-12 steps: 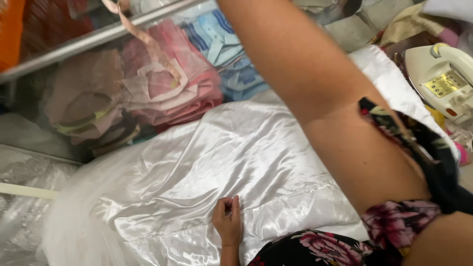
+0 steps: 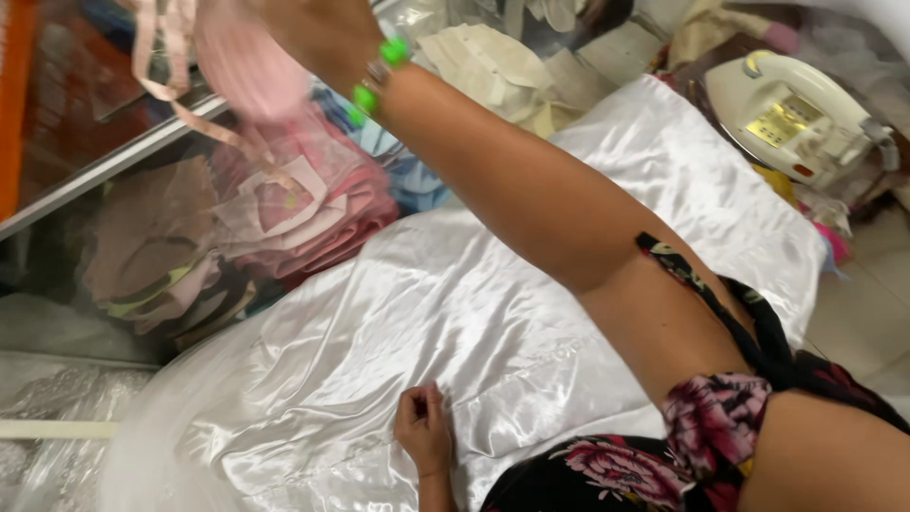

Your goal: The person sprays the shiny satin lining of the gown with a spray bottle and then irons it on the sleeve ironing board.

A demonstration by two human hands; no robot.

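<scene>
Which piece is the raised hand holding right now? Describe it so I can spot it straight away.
Start from the shiny white satin cloth spread across the middle, then follow the bare arm up to the right hand at the top edge. There hangs a pale pink fabric piece with long ribbon straps; unlike the folded pink garments stacked below, it dangles in the air.

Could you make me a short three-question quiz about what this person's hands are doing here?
1. True or false: the right hand is raised and holds a pink garment with dangling straps.
2. What does the left hand rest on?
A. the cream iron
B. the white satin fabric
C. the pile of pink garments
3. What colour are the beads of the bracelet on the raised wrist?

Key:
1. True
2. B
3. Green
</scene>
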